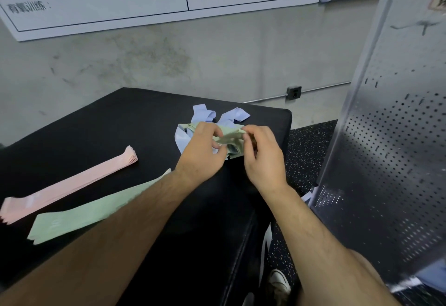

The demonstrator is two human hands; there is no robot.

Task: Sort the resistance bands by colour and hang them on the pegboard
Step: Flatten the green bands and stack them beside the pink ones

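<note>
On the black padded bench (pixel 96 124) lies a tangled heap of pale blue bands (pixel 205 115) mixed with green ones. My left hand (pixel 202 153) and my right hand (pixel 261 156) both pinch a crumpled green band (pixel 229 135) just above that heap. A flat stack of pink bands (pixel 72 182) lies at the left. Beside it, closer to me, lies a flat stack of green bands (pixel 79 216), its far end hidden under my left forearm. The metal pegboard (pixel 391 160) stands upright at the right, with a bare hook (pixel 421 25) near its top.
A grey concrete wall with a whiteboard (pixel 120 4) rises behind the bench. A wall socket (pixel 293 93) sits low on the wall. Speckled rubber floor (pixel 306 146) lies between bench and pegboard. My shoe (pixel 280 284) shows below.
</note>
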